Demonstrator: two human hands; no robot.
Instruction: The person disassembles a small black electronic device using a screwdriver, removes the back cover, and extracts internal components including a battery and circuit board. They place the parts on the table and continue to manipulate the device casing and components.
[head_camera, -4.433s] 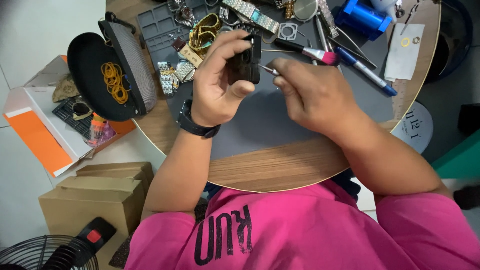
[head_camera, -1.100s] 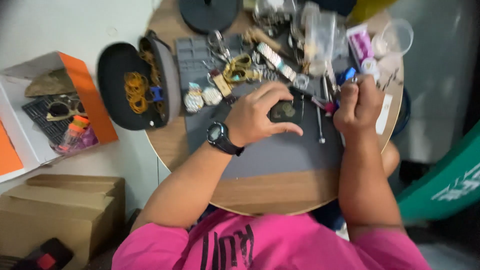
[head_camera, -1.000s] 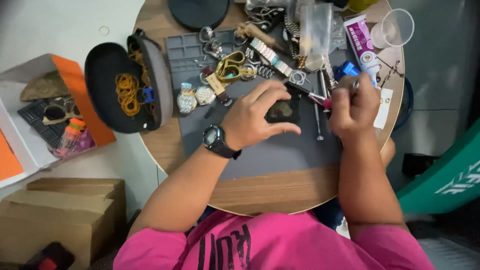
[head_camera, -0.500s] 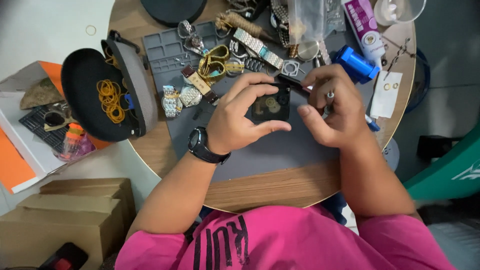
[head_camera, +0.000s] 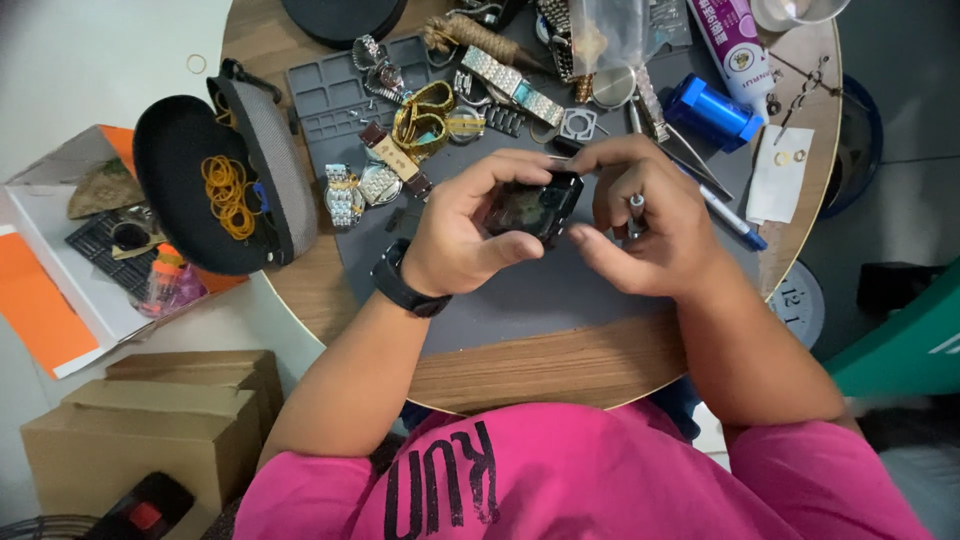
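Note:
My left hand (head_camera: 462, 232) grips a small black rectangular watch case (head_camera: 530, 207) above the grey work mat (head_camera: 540, 300), thumb under it and fingers over its top edge. My right hand (head_camera: 650, 225) is closed around a thin metal tool (head_camera: 636, 205), and its thumb touches the case's right corner. A black wristwatch sits on my left wrist (head_camera: 402, 282). Both hands meet over the middle of the round wooden table (head_camera: 540, 375).
A grey parts tray (head_camera: 330, 95) with watches and metal bands lies behind my hands. An open black zip case (head_camera: 215, 185) holding yellow rubber bands is at left. A blue cylinder (head_camera: 712, 112), a tube, pens and a white card lie at right. Cardboard boxes stand on the floor.
My right hand came back from the tools at the right with the thin tool and closed in on the case. My left hand lifted and turned the case.

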